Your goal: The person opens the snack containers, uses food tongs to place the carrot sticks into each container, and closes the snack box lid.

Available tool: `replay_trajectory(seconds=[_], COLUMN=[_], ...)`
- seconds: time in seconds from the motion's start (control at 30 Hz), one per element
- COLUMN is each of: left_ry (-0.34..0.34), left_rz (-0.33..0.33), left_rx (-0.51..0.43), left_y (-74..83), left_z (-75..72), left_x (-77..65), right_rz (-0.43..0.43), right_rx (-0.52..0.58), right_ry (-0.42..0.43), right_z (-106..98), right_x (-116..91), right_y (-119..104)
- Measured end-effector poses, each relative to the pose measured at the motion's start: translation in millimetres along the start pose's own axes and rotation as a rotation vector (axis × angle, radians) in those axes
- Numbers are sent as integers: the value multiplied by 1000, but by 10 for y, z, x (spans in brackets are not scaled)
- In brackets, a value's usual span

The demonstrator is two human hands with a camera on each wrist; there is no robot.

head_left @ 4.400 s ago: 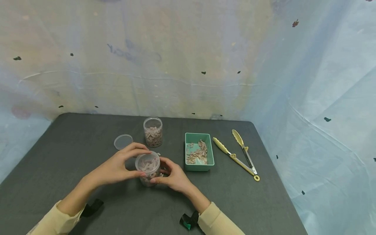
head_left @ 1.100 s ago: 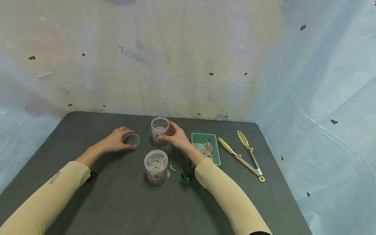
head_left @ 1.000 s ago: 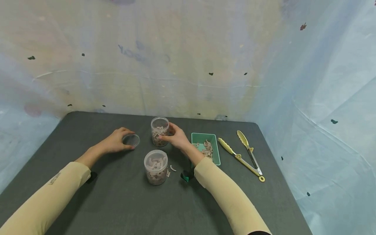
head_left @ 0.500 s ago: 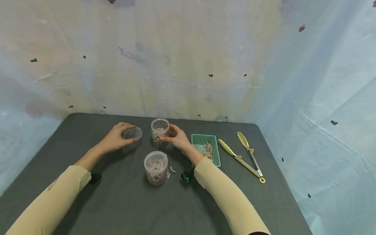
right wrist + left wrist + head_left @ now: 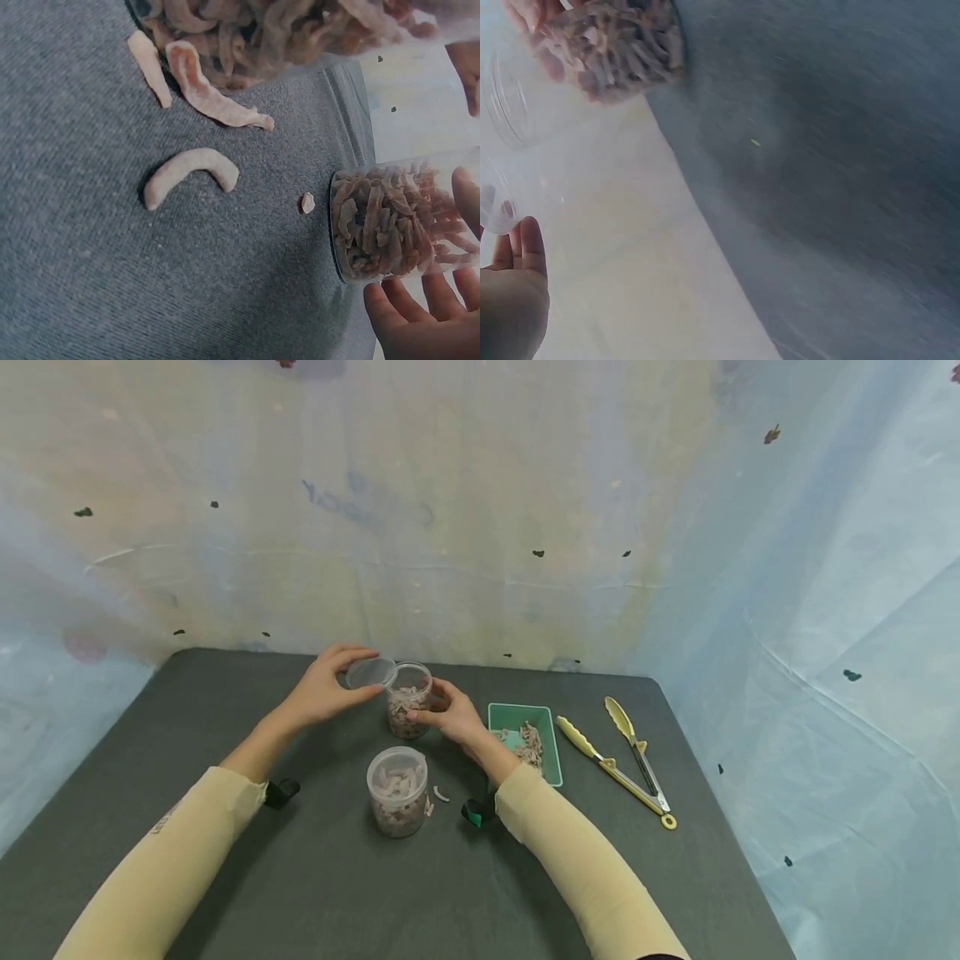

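My left hand [image 5: 324, 687] pinches a clear round lid [image 5: 371, 672] by its edges, tilted beside the mouth of the far jar. This clear plastic jar [image 5: 401, 714] is uncapped and partly filled with pale brown dried strips. My right hand [image 5: 455, 718] grips its right side, thumb in front; in the right wrist view the fingers [image 5: 442, 300] lie along its wall. Nearer stands a second clear jar [image 5: 397, 817], packed with the same strips and topped by a translucent lid. In the left wrist view the lid's rim [image 5: 502, 221] shows over the fingertips.
Several loose strips [image 5: 195, 169] lie on the dark grey table beside the nearer jar. A green tray [image 5: 557, 760] with more strips stands right of my right hand. Spread yellow-handled tongs [image 5: 615, 768] lie farther right. A plastic sheet [image 5: 480, 510] hangs behind the table.
My left hand has lifted the lid off the table and carried it right and away to the far jar's mouth. My right hand, earlier at the nearer jar, has stayed on the far jar for the last second.
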State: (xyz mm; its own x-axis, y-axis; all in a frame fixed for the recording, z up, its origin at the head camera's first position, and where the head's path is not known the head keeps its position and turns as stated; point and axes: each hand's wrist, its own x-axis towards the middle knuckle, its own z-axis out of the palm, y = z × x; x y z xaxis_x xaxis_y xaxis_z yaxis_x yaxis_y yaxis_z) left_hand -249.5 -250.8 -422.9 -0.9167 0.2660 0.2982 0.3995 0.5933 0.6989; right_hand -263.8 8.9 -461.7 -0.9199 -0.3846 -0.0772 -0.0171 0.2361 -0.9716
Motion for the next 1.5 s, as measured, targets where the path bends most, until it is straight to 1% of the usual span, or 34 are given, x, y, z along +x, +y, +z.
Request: replay_trajectory(seconds=[0.17, 0.27, 0.47, 0.57, 0.73, 1.0, 1.17, 1.27, 1.37, 1.5], left_ry=[-29, -60, -112, -127, -132, -161, -182, -203, -214, -199], left_rz=[37, 43, 31, 34, 41, 29, 61, 77, 77, 65], left_rx=[-17, -18, -13, -18, -16, -24, -31, -36, -30, 1], left_y=[73, 102, 104, 93, 94, 106, 92, 66, 52, 55], left_z=[111, 164, 236, 257, 289, 313, 294, 276, 270, 273], left_x=[184, 272, 358, 369, 382, 400, 393, 383, 374, 360], right_rz=[2, 8, 5, 1, -3, -7, -20, -25, -32, -44], right_rx=[0, 1, 1, -5, -7, -9, -21, -44, -77, -105], right_ry=[-8, -11, -5, 2, 5, -19, -14, -6, 0, -2], right_z=[-18, -23, -14, -8, -5, -15, -11, -3, 4, 12], right_x=[-4, -13, -10, -8, -6, -8, -11, -13, -9, 2], right_y=[-7, -17, -10, -7, 0, -1, -1, -3, 5, 28])
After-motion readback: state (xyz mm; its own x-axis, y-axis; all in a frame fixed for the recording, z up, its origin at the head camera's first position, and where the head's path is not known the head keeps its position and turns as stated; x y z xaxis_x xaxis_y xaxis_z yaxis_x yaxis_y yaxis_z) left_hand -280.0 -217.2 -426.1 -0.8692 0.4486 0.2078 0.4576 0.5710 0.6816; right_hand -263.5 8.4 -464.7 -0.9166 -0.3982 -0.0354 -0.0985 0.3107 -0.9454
